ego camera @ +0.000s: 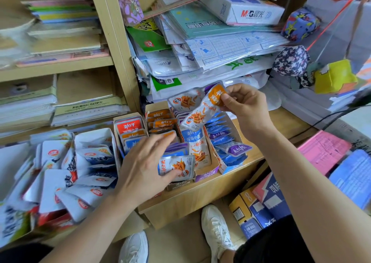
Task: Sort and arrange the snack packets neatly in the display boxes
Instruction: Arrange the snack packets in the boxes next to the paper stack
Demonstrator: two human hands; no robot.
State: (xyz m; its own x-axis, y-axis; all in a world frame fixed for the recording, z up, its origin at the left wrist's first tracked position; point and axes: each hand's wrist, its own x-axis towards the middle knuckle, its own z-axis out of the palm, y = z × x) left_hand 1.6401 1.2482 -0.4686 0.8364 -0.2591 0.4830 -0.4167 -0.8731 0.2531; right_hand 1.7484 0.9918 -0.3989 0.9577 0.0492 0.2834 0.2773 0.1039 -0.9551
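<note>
Far left shelf: stacks of notebooks (60,22) lie flat on wooden shelving.
Lower left heap: white snack packets (60,182) with round red logos lie jumbled. Some stand in an open white carton (111,140) just beside the display boxes.
Counter: a wooden counter (200,192) carries the row of narrow display boxes, which stand side by side and touch.
First display box (128,120): it holds upright packets with red, orange and blue tops.
Left hand (148,162): palm down with the fingers straight and spread wide, it rests over the packets in the middle boxes. Its thumb touches a loose fish-snack packet (176,167) that lies across the front of a box.
Second display box (151,107): orange-topped packets are filed upright at its back.
Held packet (202,110): this silver packet with an orange top hangs tilted in the air above the boxes. A similar packet (184,101) shows just behind it, and whether it is also held cannot be told.
Right hand (247,110): raised above the boxes, its thumb and curled fingers pinch the top corner of the held packet.
Right display box (217,162): it holds blue and purple packets, leaning in a row.
Behind: a pile of plastic-wrapped stationery (210,42) has a ream of copy paper (251,8) on top.
Far right: patterned fabric cubes (299,24) hang on strings, and a pink pad (323,150) lies lower down.
Floor: white shoes (216,228) show below the counter.
</note>
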